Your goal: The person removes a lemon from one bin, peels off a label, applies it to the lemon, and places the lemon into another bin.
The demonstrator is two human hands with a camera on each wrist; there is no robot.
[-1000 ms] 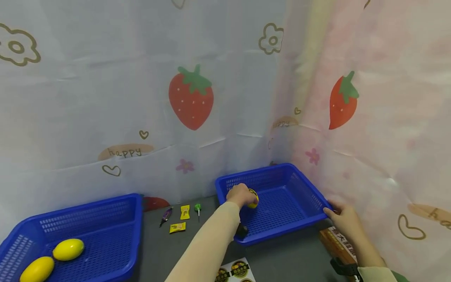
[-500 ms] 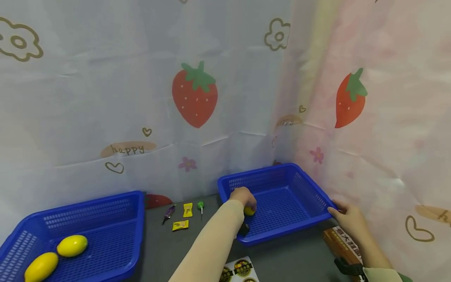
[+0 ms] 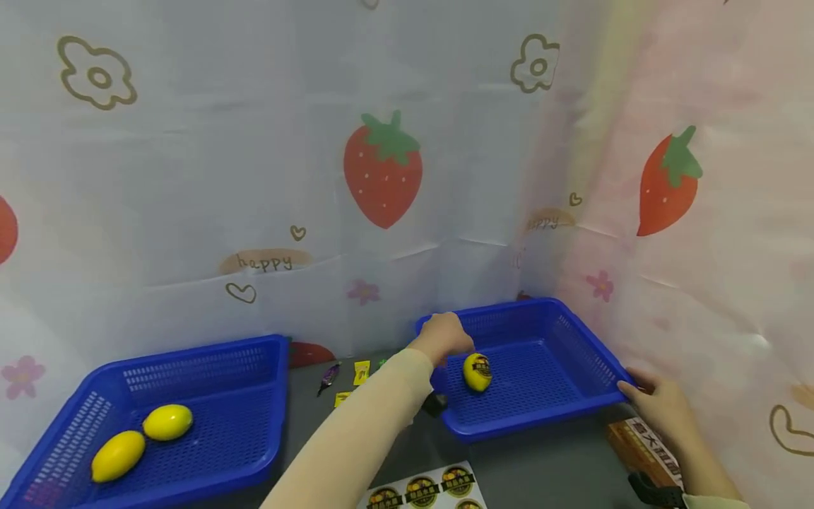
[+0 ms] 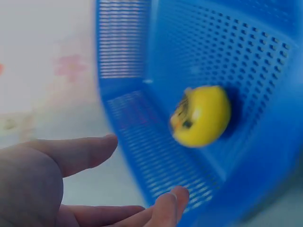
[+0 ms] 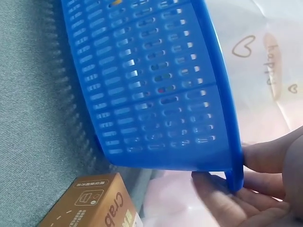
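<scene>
My left hand [image 3: 445,338] is over the left rim of the right-hand blue basket [image 3: 516,424], thumb and fingers spread apart with nothing between them. A yellow lemon [image 3: 477,372] with a dark round sticker on its side lies in that basket, just right of the hand. The left wrist view shows this lemon [image 4: 208,116] apart from the fingertips. At the basket's right end, my right hand [image 3: 664,406] grips the rim. Fingers curl under the rim's corner in the right wrist view, with the thumb side above the basket wall [image 5: 142,85].
Two unlabelled lemons [image 3: 168,422] lie in another blue basket [image 3: 273,417] at left. Small wrapped candies [image 3: 362,372] lie between the baskets. A sheet of round stickers [image 3: 422,490] is at the front, and a brown box [image 3: 642,445] stands by my right forearm. Printed curtains [image 3: 286,141] hang behind.
My left hand has let go of the labelled lemon and drawn back to the basket's left rim, uncovering the lemon. The head view has turned left. My right hand stays on the rim.
</scene>
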